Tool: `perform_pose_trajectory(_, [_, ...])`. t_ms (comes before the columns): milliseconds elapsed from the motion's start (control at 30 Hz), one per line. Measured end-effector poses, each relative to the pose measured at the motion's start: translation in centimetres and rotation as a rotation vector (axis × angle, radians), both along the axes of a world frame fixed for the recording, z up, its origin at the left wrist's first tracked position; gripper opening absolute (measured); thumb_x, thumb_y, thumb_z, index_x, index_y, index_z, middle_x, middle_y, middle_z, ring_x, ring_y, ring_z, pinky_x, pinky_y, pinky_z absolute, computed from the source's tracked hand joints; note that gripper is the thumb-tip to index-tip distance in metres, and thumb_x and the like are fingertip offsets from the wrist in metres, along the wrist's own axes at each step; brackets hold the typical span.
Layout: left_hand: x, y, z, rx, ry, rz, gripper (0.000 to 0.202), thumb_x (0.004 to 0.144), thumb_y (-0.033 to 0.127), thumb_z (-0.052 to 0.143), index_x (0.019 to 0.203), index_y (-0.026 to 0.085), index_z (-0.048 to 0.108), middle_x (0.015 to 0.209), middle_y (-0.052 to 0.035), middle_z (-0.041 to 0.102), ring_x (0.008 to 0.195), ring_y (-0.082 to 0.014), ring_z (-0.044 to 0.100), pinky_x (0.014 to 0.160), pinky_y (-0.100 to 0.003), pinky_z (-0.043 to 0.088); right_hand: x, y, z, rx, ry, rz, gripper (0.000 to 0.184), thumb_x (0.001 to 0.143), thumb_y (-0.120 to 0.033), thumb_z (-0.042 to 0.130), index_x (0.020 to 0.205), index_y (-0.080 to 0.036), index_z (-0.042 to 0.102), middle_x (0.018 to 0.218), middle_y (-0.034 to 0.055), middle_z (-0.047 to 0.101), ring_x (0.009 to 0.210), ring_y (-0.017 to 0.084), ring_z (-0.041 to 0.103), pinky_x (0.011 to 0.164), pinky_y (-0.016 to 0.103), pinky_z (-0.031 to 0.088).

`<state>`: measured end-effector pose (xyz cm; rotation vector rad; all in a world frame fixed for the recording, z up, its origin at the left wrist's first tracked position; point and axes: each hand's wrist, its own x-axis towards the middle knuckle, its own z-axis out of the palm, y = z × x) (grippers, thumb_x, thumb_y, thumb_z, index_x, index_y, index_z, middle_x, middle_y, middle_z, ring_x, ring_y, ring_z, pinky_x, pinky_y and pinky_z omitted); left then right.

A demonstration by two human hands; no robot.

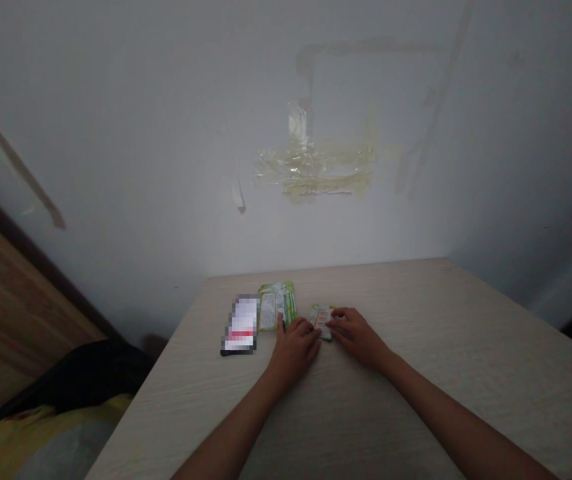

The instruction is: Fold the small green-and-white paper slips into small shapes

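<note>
A small green and white printed packet [321,315] lies on the table between my two hands. My left hand [293,348] is at its lower left side, thumb and forefinger closed at the edge. One outer finger of that hand stretches up to the lower edge of a larger green and white packet [277,301], which lies flat. From the right, my right hand [360,337] has its bent fingers closed on the small packet's right edge. My fingers hide parts of the small packet's sides.
Left of the larger packet lies a phone [241,327] with a lit, blurred screen. The pale wooden table [386,287] meets a wall [166,133] with peeling clear tape [311,163]. Yellow and dark cloth [41,433] lies beyond the table's left edge.
</note>
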<state>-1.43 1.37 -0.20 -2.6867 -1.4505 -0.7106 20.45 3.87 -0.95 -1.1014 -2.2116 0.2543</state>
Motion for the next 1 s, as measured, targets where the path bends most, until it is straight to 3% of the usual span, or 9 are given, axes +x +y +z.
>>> perform_pose_trajectory(233, [-0.3, 0.1, 0.0, -0.064, -0.052, -0.071, 0.024, 0.093, 0.033, 0.049, 0.112, 0.033, 0.064, 0.111, -0.0001, 0.068, 0.125, -0.0238, 0.045, 0.112, -0.066, 0.002, 0.3, 0.7, -0.8, -0.087, 0.046, -0.034, 0.026, 0.092, -0.026, 0.05, 0.109, -0.018, 0.069, 0.125, 0.0126, 0.059, 0.118, 0.023, 0.052, 0.105, 0.043, 0.041])
perform_pose_trajectory(533, [-0.2, -0.1, 0.2, 0.002, -0.065, 0.137, 0.02, 0.092, 0.03, 0.049, 0.103, 0.031, 0.066, 0.114, -0.0005, 0.067, 0.126, -0.0268, 0.045, 0.11, -0.069, 0.0, 0.3, 0.7, -0.9, -0.111, 0.062, -0.052, 0.026, 0.091, -0.025, 0.05, 0.109, -0.018, 0.068, 0.129, 0.0124, 0.057, 0.122, 0.023, 0.051, 0.108, 0.043, 0.039])
perform_pose_trajectory(733, [-0.3, -0.2, 0.2, -0.014, -0.055, 0.112, 0.022, 0.092, 0.032, 0.049, 0.105, 0.029, 0.067, 0.112, -0.0024, 0.068, 0.128, -0.027, 0.044, 0.111, -0.069, -0.001, 0.3, 0.7, -1.2, -0.129, 0.046, -0.049, 0.03, 0.091, -0.026, 0.049, 0.115, -0.019, 0.066, 0.14, 0.0129, 0.048, 0.129, 0.024, 0.045, 0.111, 0.044, 0.036])
perform_pose_trajectory(1000, [-0.3, -0.2, 0.2, -0.023, -0.066, 0.079, 0.021, 0.091, 0.034, 0.051, 0.104, 0.033, 0.067, 0.115, 0.001, 0.067, 0.13, -0.0264, 0.042, 0.111, -0.068, -0.001, 0.3, 0.8, -1.3, -0.109, 0.025, -0.051, 0.039, 0.091, -0.027, 0.048, 0.128, -0.018, 0.057, 0.14, 0.0126, 0.049, 0.129, 0.023, 0.046, 0.111, 0.044, 0.035])
